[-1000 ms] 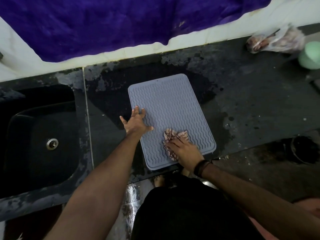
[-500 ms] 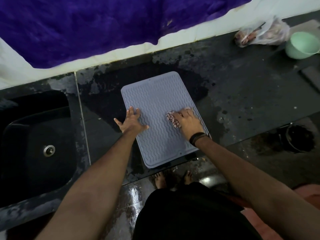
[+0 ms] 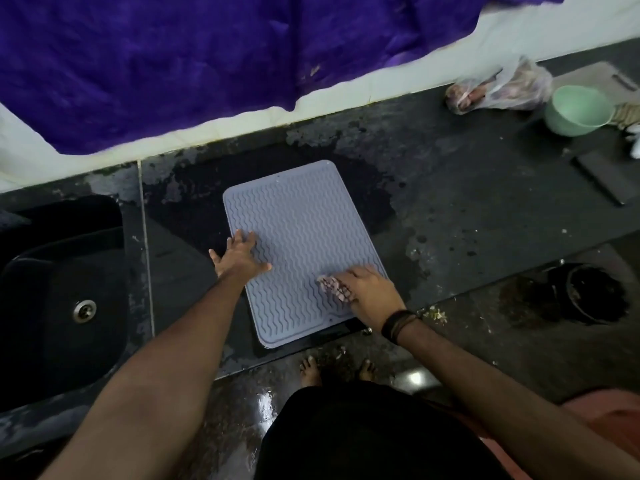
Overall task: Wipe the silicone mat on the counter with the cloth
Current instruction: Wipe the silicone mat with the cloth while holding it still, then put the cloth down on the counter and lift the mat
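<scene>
- Head view. I log the grey silicone mat [image 3: 304, 244] lying flat on the dark counter [image 3: 467, 209], a little left of frame centre, its long axis running from about 11 to 5 o'clock. A darker wet-looking patch of counter borders the mat's far and left sides.
- Left hand [image 3: 239, 256]: fingers straight and spread, palm down, resting on the mat's left edge at about 9 o'clock of the mat; thumb lies on the mat. It grips nothing.
- Right hand [image 3: 367, 292]: fingers curled down over the cloth [image 3: 332, 287], pressing it onto the mat near the mat's 4 o'clock corner. A dark band sits on that wrist.
- Cloth: only a small pinkish, patterned bunch shows at the fingertips; the rest is under the hand, so I cannot tell its full shape.
- Containers: pale green bowl [image 3: 576, 110] at 2 o'clock of the frame, on the counter; I see only its pale inside, no contents that I can make out.
- Clear plastic bag [image 3: 498, 90] just left of the bowl, against the wall; something pinkish inside, not identifiable.
- Black sink [image 3: 59, 299] at 9 o'clock, metal drain visible in its basin; cut off by the left edge.
- Dark round vessel [image 3: 588, 292] at 4 o'clock, below counter level; its contents are too dark to read.
- Purple fabric [image 3: 207, 64] hangs across the wall at 12 o'clock, cut off at the top.
- Bare feet show on a wet, shiny floor at 6 o'clock.
</scene>
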`<state>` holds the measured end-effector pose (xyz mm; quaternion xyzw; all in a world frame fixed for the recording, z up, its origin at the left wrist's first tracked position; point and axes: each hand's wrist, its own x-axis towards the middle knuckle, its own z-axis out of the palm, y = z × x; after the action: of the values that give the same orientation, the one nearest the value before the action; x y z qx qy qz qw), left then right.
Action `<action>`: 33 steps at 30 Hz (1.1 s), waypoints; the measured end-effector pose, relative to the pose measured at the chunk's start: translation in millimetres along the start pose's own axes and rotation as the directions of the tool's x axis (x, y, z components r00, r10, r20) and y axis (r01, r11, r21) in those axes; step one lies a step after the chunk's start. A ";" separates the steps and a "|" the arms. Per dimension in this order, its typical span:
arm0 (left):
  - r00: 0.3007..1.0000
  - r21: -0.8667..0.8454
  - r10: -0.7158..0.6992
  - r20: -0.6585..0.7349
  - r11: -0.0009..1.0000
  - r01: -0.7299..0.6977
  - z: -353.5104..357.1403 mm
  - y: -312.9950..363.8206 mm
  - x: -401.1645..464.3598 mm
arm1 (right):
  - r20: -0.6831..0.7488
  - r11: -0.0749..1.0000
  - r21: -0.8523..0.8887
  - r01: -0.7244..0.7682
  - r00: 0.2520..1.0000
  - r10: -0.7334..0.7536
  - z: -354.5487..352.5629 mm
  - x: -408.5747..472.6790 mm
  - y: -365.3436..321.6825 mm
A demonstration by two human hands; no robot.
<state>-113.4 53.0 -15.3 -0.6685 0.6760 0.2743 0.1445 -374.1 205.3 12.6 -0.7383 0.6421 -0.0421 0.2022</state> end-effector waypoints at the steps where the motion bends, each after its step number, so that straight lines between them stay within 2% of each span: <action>1: 1.000 0.013 0.007 -0.015 1.000 -0.007 1.3 -0.7 -3.7 | -0.022 0.999 0.033 0.012 1.000 -0.011 -5.7 9.2 0.0; 4: 0.998 -0.037 -0.021 -0.058 0.999 0.019 6.2 -5.0 -19.3 | -0.063 0.990 0.113 0.086 0.995 -0.079 -23.2 42.4 -5.9; 11: 0.979 -0.046 -0.153 -0.134 0.988 0.148 -13.0 -41.5 -59.4 | -0.022 0.960 0.123 0.251 0.968 -0.250 -48.3 132.7 -61.5; 16: 0.970 -0.087 -0.179 -0.165 0.982 0.167 -41.4 -75.4 -65.5 | -0.046 0.946 0.122 0.301 0.953 -0.298 -57.9 187.8 -122.8; 20: 0.969 -0.104 -0.143 -0.200 0.987 0.124 -57.3 -102.7 -53.1 | -0.019 0.950 0.129 0.284 0.959 -0.284 -58.5 232.8 -169.5; 25: 0.974 -0.138 -0.102 -0.203 0.988 0.075 -71.9 -146.3 -28.9 | -0.028 0.957 0.023 0.289 0.957 -0.288 -59.0 301.9 -223.5; 29: 0.968 -0.172 -0.078 -0.237 0.984 0.037 -77.7 -184.9 -6.7 | -0.144 0.941 -0.202 0.271 0.942 -0.302 -57.1 360.7 -257.9; 31: 0.966 -0.198 -0.071 -0.249 0.980 0.022 -79.4 -200.3 5.8 | -0.202 0.944 -0.231 0.235 0.938 -0.283 -45.0 377.9 -267.8; 32: 0.966 -0.203 -0.066 -0.252 0.979 0.014 -79.0 -204.2 10.1 | -0.166 0.944 -0.235 0.232 0.947 -0.274 -34.7 379.9 -267.4; 33: 0.966 -0.208 -0.059 -0.250 0.978 0.006 -78.8 -207.5 14.7 | -0.068 0.940 -0.242 0.239 0.963 -0.262 -21.2 379.2 -266.8</action>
<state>103.2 5.6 3.2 -0.7205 0.6460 0.2520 -0.0087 -67.3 -140.8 51.2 -0.8294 0.5527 -0.0290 0.0755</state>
